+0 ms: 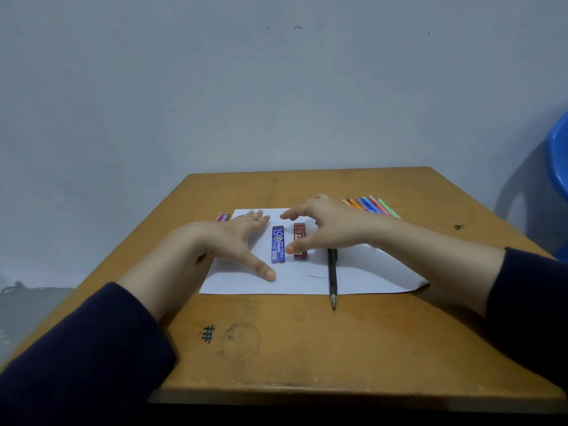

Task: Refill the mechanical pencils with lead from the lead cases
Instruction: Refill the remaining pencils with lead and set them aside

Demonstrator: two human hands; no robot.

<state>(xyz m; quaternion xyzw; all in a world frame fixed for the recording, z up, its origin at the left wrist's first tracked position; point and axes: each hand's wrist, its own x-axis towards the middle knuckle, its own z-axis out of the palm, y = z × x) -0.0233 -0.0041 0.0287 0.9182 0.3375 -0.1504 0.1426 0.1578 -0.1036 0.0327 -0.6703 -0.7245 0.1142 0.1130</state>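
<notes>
We see a brown wooden bench [307,348] with a white paper sheet [368,272] on it. Our left hand [236,241] lies flat and wide on the paper. Our right hand [325,226] is spread wide above the small red lead case [299,232], holding nothing. A long black mechanical pencil [332,272] lies beside it. The blue lead case [278,245] sits between our hands.

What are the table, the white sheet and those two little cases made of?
Table: looks like wood or wood laminate, matte orange-brown, scuffed and pen-marked. Sheet: thin white paper, matte, and its near right corner seems to lift slightly. Blue case and red case: probably hard plastic with printed labels, though they are too small to be sure.
</notes>
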